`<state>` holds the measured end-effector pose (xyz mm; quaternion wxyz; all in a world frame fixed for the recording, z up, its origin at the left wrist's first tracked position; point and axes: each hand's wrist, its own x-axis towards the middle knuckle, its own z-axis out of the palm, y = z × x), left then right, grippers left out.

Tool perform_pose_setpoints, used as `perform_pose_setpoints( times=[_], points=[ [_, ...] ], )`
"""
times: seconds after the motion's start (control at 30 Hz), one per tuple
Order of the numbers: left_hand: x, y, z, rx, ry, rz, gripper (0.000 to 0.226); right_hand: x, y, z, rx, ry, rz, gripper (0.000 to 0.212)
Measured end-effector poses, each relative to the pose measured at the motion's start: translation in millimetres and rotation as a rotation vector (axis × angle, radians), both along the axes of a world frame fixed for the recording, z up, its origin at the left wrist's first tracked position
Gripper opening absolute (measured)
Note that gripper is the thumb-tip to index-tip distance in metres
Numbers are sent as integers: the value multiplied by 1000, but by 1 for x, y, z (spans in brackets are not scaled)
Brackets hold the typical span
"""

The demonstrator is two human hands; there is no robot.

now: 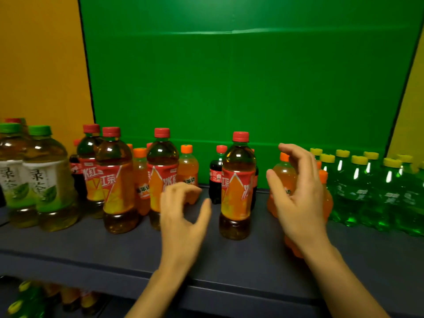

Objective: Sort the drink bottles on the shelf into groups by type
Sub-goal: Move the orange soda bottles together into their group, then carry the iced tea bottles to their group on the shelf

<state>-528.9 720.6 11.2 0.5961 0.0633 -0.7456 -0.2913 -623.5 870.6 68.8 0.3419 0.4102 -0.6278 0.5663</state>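
Note:
A dark shelf (pixel 68 246) holds mixed drink bottles. Green-tea bottles with green caps (pixel 48 180) stand at the far left. Red-capped iced-tea bottles (pixel 114 180) stand left of middle, and one iced-tea bottle (pixel 237 187) stands alone in the middle. Small orange soda bottles (pixel 188 171) and small cola bottles (pixel 215 177) stand behind them. Green soda bottles with yellow caps (pixel 387 191) fill the right. My left hand (pixel 183 214) hovers open in front of an iced-tea bottle (pixel 161 166). My right hand (pixel 298 191) is open, fingers spread around an orange soda bottle (pixel 283 173), with more orange bottles partly hidden behind it.
A green back panel (pixel 241 88) closes the shelf behind, with yellow walls (pixel 39 65) on both sides. A lower shelf at the bottom left holds more bottles (pixel 29 299), dimly lit. Bare shelf surface lies between my two hands and along the front edge.

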Motion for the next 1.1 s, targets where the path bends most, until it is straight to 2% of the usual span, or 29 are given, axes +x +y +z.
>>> perform_pose_setpoints(
  times=[0.1, 0.23, 0.33, 0.4, 0.53, 0.67, 0.87, 1.1],
  points=[
    [11, -31, 2, 59, -9, 177, 55, -2, -22, -8, 31, -73, 54, 51],
    [6, -53, 7, 116, -152, 206, 89, -13, -45, -20, 77, -432, 234, 79],
    [-3, -62, 12, 165, -187, 174, 100, -16, -53, -24, 65, -695, 432, 74],
    [-7, -70, 15, 240, -180, 131, 100, -17, -56, -28, 127, -783, 489, 67],
    [-14, -81, 19, 373, -161, 67, 97, -17, -58, -32, 187, -819, 500, 56],
    [-18, -80, 21, 424, -171, 5, 90, -11, -61, -35, 174, -772, 430, 63],
    [-11, -78, 23, 407, -179, -72, 60, -6, -62, -39, 151, -682, 318, 57],
    [11, -73, 20, 374, -189, -293, 59, 13, -64, -39, 67, -677, 287, 42]
  ],
)
